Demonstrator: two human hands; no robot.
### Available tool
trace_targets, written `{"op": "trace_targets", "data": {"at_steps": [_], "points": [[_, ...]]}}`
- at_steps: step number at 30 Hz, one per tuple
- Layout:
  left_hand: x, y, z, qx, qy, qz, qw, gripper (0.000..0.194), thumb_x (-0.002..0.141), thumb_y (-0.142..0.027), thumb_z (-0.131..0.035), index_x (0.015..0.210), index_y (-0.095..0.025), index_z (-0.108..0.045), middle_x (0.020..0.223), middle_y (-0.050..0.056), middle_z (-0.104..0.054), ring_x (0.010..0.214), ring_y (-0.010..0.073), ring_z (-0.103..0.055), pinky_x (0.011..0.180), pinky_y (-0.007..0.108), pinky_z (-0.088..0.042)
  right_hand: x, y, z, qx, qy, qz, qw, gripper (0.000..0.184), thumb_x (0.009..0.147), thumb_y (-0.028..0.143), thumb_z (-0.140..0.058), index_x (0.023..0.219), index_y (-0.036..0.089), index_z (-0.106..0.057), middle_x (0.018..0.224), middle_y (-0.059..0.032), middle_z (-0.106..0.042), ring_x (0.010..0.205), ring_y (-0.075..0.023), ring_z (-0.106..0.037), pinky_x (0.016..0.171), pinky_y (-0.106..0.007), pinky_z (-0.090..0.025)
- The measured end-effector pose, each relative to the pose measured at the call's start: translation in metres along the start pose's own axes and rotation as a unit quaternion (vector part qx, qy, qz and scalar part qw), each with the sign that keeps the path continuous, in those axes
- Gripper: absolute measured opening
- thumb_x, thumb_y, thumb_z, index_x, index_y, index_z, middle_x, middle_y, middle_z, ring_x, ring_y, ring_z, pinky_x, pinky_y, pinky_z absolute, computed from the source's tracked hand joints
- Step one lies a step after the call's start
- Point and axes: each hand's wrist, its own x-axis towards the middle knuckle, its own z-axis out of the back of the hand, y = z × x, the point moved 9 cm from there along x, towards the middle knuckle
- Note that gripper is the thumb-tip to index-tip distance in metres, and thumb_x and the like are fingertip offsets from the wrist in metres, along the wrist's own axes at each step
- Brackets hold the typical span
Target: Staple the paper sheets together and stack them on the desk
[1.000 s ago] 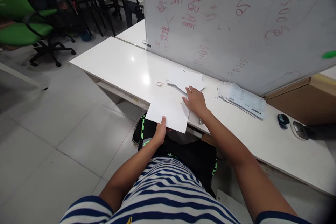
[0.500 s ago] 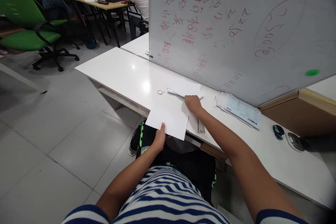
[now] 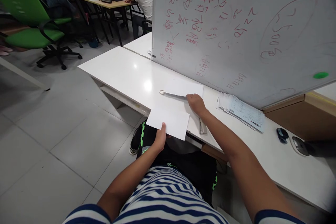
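My left hand [image 3: 160, 138] is closed on the near edge of a white sheet of paper [image 3: 169, 120], thumb on top and fingers underneath. The sheet sticks out past the front of the white desk [image 3: 112, 66]. My right hand [image 3: 196, 104] is closed round one end of a long, thin grey strip [image 3: 175, 95]; its exact kind is unclear. The strip's free end points left, close to a small pale loop [image 3: 161, 92]. Behind it lies a second white sheet [image 3: 187, 86]. A small metallic object [image 3: 202, 127], partly hidden by my right forearm, rests near the desk edge.
A whiteboard [image 3: 210, 24] with red writing stands along the desk's back. To the right are a stack of printed papers [image 3: 241, 110], a dark small item [image 3: 282, 135], a mouse [image 3: 299, 146] and a cardboard box [image 3: 294, 119]. A green chair [image 3: 36, 36] and seated people are farther left.
My right hand has gone from spread fingers over the grey strip to a closed grip on it. The strip has shifted, its free end now nearer the pale loop. My left hand keeps its sheet.
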Motion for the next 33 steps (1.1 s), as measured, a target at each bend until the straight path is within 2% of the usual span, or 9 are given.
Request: {"op": "trace_targets", "data": {"at_steps": [6, 11, 16, 18, 21, 24, 26, 29, 33], "points": [[0.004, -0.001, 0.0, -0.005, 0.007, 0.003, 1.0, 0.063, 0.086, -0.064, -0.058, 0.116, -0.009, -0.063, 0.101, 0.016, -0.07, 0.077, 0.0213, -0.067, 0.054, 0.027, -0.051, -0.009, -0.028, -0.003, 0.017, 0.038, -0.074, 0.996, 0.038, 0.087, 0.0, -0.034, 0.105, 0.008, -0.067, 0.093, -0.0152, -0.069, 0.088, -0.0248, -0.06, 0.092, -0.036, -0.036], [0.01, -0.003, 0.001, 0.001, 0.011, 0.001, 1.0, 0.066, 0.085, -0.066, -0.056, 0.115, -0.008, -0.063, 0.092, 0.015, -0.071, 0.071, 0.0199, -0.066, 0.052, 0.026, -0.051, -0.014, -0.037, -0.007, 0.053, 0.085, -0.134, 0.986, 0.035, 0.092, 0.012, -0.037, 0.112, 0.012, -0.066, 0.093, -0.0136, -0.071, 0.085, -0.0241, -0.063, 0.075, -0.031, -0.041], [0.009, -0.002, -0.002, 0.013, 0.019, -0.002, 1.0, 0.068, 0.087, -0.067, -0.053, 0.121, -0.009, -0.06, 0.095, 0.016, -0.071, 0.072, 0.0196, -0.066, 0.052, 0.026, -0.05, -0.009, -0.05, 0.002, 0.076, 0.104, -0.195, 0.972, 0.034, 0.094, 0.016, -0.035, 0.114, 0.012, -0.063, 0.091, -0.0146, -0.071, 0.076, -0.0231, -0.063, 0.065, -0.029, -0.039], [0.006, -0.003, -0.005, 0.019, 0.028, -0.007, 0.999, 0.068, 0.087, -0.068, -0.052, 0.117, -0.008, -0.061, 0.095, 0.016, -0.071, 0.071, 0.0192, -0.066, 0.053, 0.026, -0.051, -0.006, -0.059, 0.015, 0.062, 0.076, -0.225, 0.969, 0.034, 0.092, 0.012, -0.035, 0.111, 0.01, -0.063, 0.087, -0.0161, -0.07, 0.074, -0.0236, -0.063, 0.064, -0.03, -0.038], [0.002, -0.003, -0.008, 0.028, 0.04, -0.012, 0.999, 0.067, 0.087, -0.069, -0.05, 0.106, -0.007, -0.064, 0.085, 0.014, -0.071, 0.064, 0.0177, -0.064, 0.055, 0.027, -0.051, -0.005, -0.065, 0.053, 0.031, -0.048, -0.242, 0.969, 0.036, 0.091, 0.009, -0.032, 0.106, 0.008, -0.064, 0.084, -0.0172, -0.069, 0.075, -0.0244, -0.063, 0.065, -0.031, -0.039], [0.001, 0.0, -0.009, 0.038, 0.039, 0.0, 0.999, 0.066, 0.087, -0.071, -0.048, 0.094, -0.007, -0.064, 0.07, 0.01, -0.067, 0.055, 0.016, -0.061, 0.055, 0.028, -0.052, -0.016, -0.05, 0.097, 0.032, -0.19, -0.197, 0.961, 0.04, 0.095, 0.014, -0.029, 0.111, 0.007, -0.065, 0.093, -0.0189, -0.071, 0.083, -0.0249, -0.065, 0.071, -0.032, -0.044], [0.002, 0.001, -0.011, 0.043, 0.04, 0.003, 0.998, 0.065, 0.086, -0.071, -0.048, 0.089, -0.008, -0.064, 0.066, 0.008, -0.066, 0.053, 0.0153, -0.06, 0.056, 0.028, -0.052, -0.028, -0.034, 0.116, 0.042, -0.245, -0.16, 0.955, 0.041, 0.097, 0.017, -0.029, 0.116, 0.008, -0.065, 0.099, -0.019, -0.072, 0.088, -0.0246, -0.066, 0.075, -0.034, -0.047], [0.003, 0.001, -0.016, 0.046, 0.053, 0.001, 0.998, 0.065, 0.085, -0.072, -0.05, 0.085, -0.009, -0.064, 0.066, 0.008, -0.065, 0.054, 0.0156, -0.06, 0.057, 0.028, -0.052, -0.039, -0.016, 0.12, 0.056, -0.255, -0.115, 0.958, 0.04, 0.099, 0.019, -0.03, 0.117, 0.01, -0.065, 0.102, -0.0178, -0.072, 0.093, -0.0237, -0.066, 0.079, -0.034, -0.048], [0.003, 0.005, -0.019, 0.049, 0.05, 0.007, 0.998, 0.063, 0.088, -0.069, -0.048, 0.092, -0.008, -0.065, 0.068, 0.009, -0.066, 0.056, 0.0164, -0.061, 0.057, 0.028, -0.052, -0.035, -0.026, 0.085, 0.085, -0.174, -0.137, 0.972, 0.039, 0.098, 0.018, -0.03, 0.111, 0.01, -0.066, 0.095, -0.0164, -0.071, 0.086, -0.0228, -0.065, 0.074, -0.032, -0.045]]}}
